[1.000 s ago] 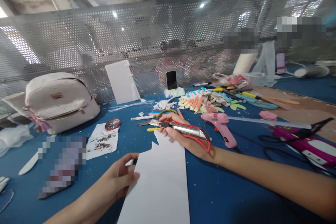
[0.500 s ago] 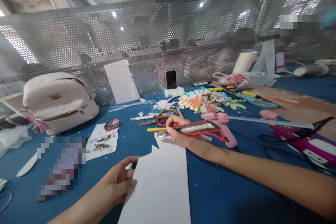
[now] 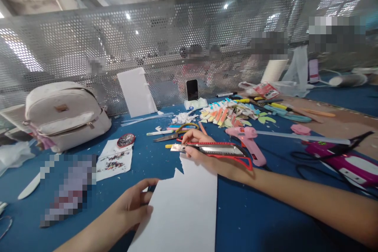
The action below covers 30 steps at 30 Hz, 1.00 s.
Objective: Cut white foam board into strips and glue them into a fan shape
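Note:
A long white sheet of foam board lies on the blue table in front of me, its far end cut in jagged steps. My left hand rests on the sheet's left edge, fingers curled against it. My right hand grips a red and black utility knife with its blade out, held low over the sheet's far end and pointing left.
A pink glue gun lies just right of the knife. Scissors, pens and coloured foam scraps fill the middle. A white backpack stands at the left, a phone leans near the perforated metal screen. People sit behind it.
My right hand turned the knife from a slant to nearly level and shifted it slightly left at the sheet's far end. The sheet swung a little to the right. My left hand stayed on its edge.

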### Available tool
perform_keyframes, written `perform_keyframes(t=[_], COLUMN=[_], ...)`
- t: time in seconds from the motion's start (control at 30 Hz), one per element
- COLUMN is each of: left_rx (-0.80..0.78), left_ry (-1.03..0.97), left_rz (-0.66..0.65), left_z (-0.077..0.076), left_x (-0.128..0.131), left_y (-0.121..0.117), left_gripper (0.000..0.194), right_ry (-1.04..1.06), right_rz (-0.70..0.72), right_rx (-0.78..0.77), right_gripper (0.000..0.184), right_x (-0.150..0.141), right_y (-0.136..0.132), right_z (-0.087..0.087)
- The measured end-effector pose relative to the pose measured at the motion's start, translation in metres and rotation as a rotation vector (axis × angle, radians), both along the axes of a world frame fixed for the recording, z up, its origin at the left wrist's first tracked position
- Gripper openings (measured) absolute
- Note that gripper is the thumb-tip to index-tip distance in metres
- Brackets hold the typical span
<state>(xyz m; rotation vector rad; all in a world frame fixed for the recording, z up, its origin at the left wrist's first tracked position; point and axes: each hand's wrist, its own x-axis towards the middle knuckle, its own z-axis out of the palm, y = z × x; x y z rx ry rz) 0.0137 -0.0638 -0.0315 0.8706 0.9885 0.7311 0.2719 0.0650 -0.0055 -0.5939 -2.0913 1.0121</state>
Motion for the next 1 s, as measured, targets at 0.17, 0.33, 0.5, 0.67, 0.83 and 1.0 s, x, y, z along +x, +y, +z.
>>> perform_keyframes(t=[0.17,0.33,0.5,0.67,0.83,1.0], left_rx=[0.102,0.176,0.271,0.353,0.429,0.516], left_ry=[0.072,0.22,0.357,0.435,0.518,0.669], left_rz=[0.014,-0.045,-0.049,-0.008,-0.035,-0.113], left_z=[-0.003,0.008,0.01,0.006,0.008,0.016], left_x=[-0.024,-0.038,-0.051,-0.065,-0.054,-0.036], left_y=[-0.001,0.0,0.009,0.018,0.018,0.025], left_gripper=[0.071,0.066,0.067,0.059,0.053,0.032], right_ry=[0.06,0.053,0.025,0.02,0.038,-0.029], right_rz=[-0.053,-0.012,0.047,0.026,0.041,0.075], right_rx=[-0.119,-0.166,-0.199,-0.194,-0.183,-0.129], right_gripper=[0.021,0.028,0.03,0.026,0.021,0.015], right_x=[0.005,0.005,0.005,0.005,0.002,0.003], right_y=[-0.002,0.003,0.006,0.007,0.005,-0.009], right_z=[0.016,0.012,0.0,0.001,0.006,0.01])
